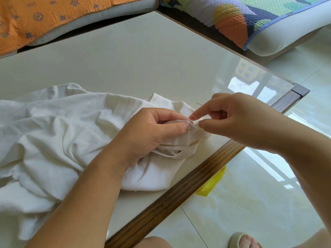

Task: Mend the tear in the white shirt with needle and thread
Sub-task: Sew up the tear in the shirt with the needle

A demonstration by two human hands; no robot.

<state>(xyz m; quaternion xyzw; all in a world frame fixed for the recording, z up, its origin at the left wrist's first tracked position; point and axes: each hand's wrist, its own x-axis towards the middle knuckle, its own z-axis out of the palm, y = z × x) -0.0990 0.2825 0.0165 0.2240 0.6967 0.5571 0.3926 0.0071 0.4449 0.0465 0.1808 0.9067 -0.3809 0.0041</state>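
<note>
A crumpled white shirt (53,133) lies on the near part of the table. My left hand (152,133) grips a bunched fold of it, thumb and forefinger pinching the fabric edge. My right hand (240,120) meets that spot from the right, its forefinger stretched out and its thumb just below it. The two pinch a fine white thread (192,118) that forms a small loop at the fingertip. A thin dark needle (199,104) pokes out beyond the forefinger. I cannot tell whether the hand holds it.
The pale glass-topped table (143,59) has a wooden rim (188,190) running close to my hands. Cushioned seats with an orange cover (44,17) and a multicoloured cover (241,17) stand behind it. A yellow object (211,185) lies on the tiled floor below the edge.
</note>
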